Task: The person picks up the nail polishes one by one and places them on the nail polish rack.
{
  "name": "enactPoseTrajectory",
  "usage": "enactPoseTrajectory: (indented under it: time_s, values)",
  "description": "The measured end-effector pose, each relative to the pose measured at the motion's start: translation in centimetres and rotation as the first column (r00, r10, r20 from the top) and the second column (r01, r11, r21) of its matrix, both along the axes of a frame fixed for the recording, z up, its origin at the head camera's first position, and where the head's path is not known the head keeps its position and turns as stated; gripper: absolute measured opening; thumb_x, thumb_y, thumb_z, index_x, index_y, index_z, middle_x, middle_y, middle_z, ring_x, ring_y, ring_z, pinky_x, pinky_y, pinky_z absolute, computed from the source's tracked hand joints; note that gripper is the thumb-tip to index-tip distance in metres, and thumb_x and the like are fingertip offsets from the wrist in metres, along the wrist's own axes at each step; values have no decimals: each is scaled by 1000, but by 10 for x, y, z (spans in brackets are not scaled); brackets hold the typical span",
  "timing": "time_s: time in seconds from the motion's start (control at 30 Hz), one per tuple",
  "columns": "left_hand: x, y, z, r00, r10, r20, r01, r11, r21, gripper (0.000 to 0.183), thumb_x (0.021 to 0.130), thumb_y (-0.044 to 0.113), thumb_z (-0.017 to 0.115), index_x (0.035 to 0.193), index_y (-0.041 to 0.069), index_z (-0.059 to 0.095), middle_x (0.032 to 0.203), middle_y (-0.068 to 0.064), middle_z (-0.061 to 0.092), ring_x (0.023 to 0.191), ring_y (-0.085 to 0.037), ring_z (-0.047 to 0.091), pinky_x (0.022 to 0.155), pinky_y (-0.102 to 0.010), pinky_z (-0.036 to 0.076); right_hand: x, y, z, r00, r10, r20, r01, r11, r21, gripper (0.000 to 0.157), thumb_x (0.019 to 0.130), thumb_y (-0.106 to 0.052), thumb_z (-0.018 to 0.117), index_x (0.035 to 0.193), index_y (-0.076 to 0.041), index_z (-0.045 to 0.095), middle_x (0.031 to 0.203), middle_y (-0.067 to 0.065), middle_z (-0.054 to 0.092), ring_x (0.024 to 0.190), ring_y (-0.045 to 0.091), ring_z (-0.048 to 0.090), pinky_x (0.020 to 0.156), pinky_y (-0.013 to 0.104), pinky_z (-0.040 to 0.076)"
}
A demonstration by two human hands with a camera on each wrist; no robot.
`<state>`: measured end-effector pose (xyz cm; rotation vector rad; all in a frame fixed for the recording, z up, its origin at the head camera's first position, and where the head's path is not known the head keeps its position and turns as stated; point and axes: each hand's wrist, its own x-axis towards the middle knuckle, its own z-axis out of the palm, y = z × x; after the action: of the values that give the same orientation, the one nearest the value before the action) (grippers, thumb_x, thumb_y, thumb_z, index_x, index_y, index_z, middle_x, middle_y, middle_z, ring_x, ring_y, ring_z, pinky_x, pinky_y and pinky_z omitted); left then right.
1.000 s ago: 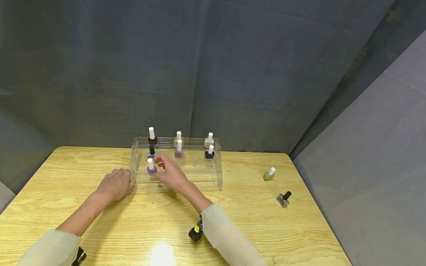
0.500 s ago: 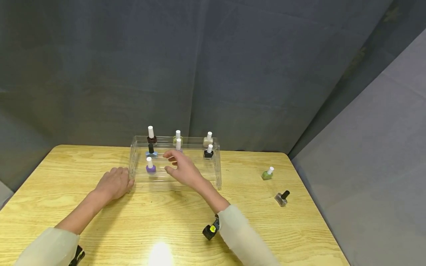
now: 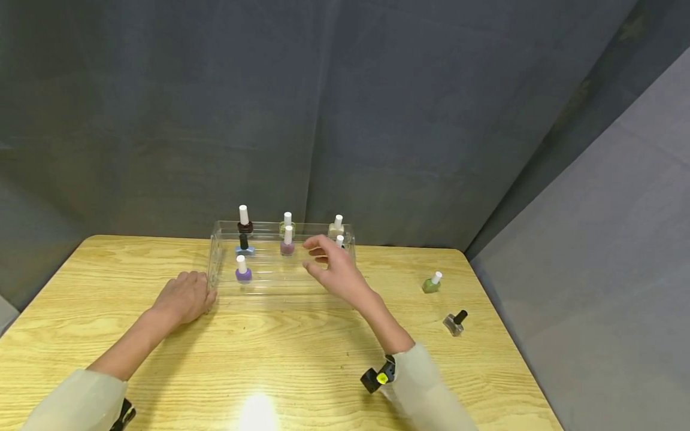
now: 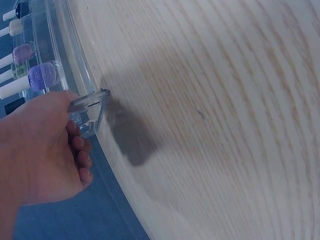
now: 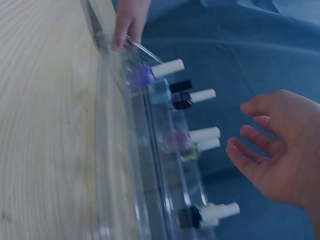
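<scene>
A clear tiered acrylic rack (image 3: 280,286) stands near the table's back edge. At its left end my left hand (image 3: 185,297) grips the side panel, fingers curled against it in the left wrist view. My right hand (image 3: 339,270) hovers over the rack's right part, fingers loosely bent, holding nothing. A purple nail polish bottle (image 3: 244,275) is on the lower tier. Behind it are a light-blue bottle (image 3: 245,250) and a mauve bottle (image 3: 287,247). Dark red (image 3: 245,227), yellowish (image 3: 288,219) and cream bottles (image 3: 336,229) fill the top row. My right hand partly hides a white-capped black bottle (image 3: 339,240).
On the wooden table (image 3: 269,347), right of the rack, stand a green polish bottle (image 3: 430,286) and a black-capped greyish bottle (image 3: 454,324). A dark curtain (image 3: 259,120) hangs behind the table, with a lighter grey cloth (image 3: 604,239) along the right.
My right hand has moved right, from beside the purple bottle, past the mauve one, to the rack's right part. The left hand stays at the rack's left end.
</scene>
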<state>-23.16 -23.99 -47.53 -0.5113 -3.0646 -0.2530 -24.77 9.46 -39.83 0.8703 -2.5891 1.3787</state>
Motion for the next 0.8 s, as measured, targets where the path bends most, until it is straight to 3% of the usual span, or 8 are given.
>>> enactPoseTrajectory:
  time_s: [0.47, 0.6, 0.8]
  values:
    - [0, -3, -4, 1000, -7, 17, 7, 1000, 4, 33, 101, 23, 53, 99, -10, 54, 91, -19, 56, 81, -33, 50, 71, -50, 45, 20, 72, 17, 993, -119, -22, 119, 993, 0, 35, 96, -8, 66, 128, -11, 53, 125, 6, 57, 119, 26, 57, 100, 42, 46]
    - [0, -3, -6, 1000, 3, 17, -3, 1000, 7, 32, 100, 24, 53, 98, -9, 55, 91, -17, 56, 80, -31, 49, 70, -49, 44, 26, 95, 22, 984, -175, -36, 175, 984, -15, 40, 95, -7, 67, 131, -11, 51, 126, 9, 56, 119, 31, 56, 100, 45, 46]
    - [-2, -2, -4, 1000, -4, 16, 4, 1000, 0, 40, 100, 23, 54, 108, -16, 54, 98, -23, 58, 86, -36, 53, 74, -53, 46, 36, 131, 25, 964, -263, -43, 261, 964, -50, 52, 96, -9, 68, 140, -11, 41, 130, 12, 50, 121, 34, 53, 101, 52, 43]
